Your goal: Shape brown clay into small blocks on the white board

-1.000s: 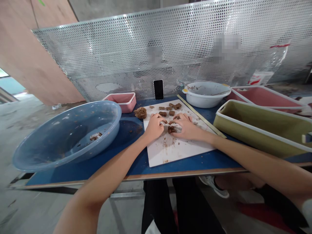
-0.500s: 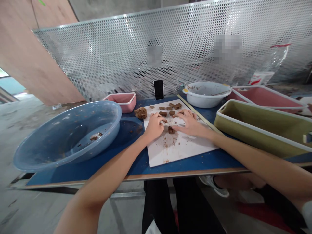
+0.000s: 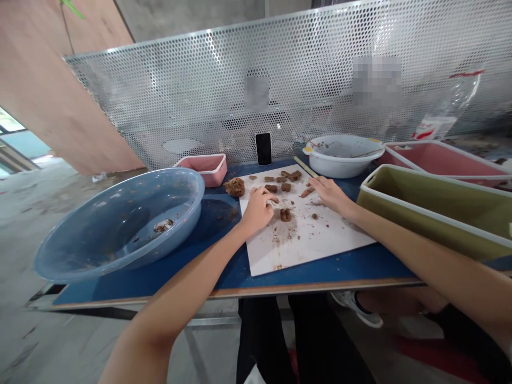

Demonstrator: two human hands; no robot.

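Note:
On a white board lie several brown clay-like pieces, among them a squat notched lump near the middle and short blocks farther back. My left hand rests at the board's left side, fingers loosely curved and apart, holding nothing that I can see. My right hand is over the board's right side, with fingers stretched out to the left. Brown shows at its fingertips; whether this is a clay piece or smears is unclear. Left of the board's far corner sits a rough brown clump.
A large blue basin stands left on the blue table. Behind are a small pink tub, a phone and a white basin. Right stand an olive planter box and a pink one. A perforated metal screen rises behind.
My right hand has moved right and away from the notched lump, which now shows fully. My left hand has stayed nearly still. The view has shifted slightly.

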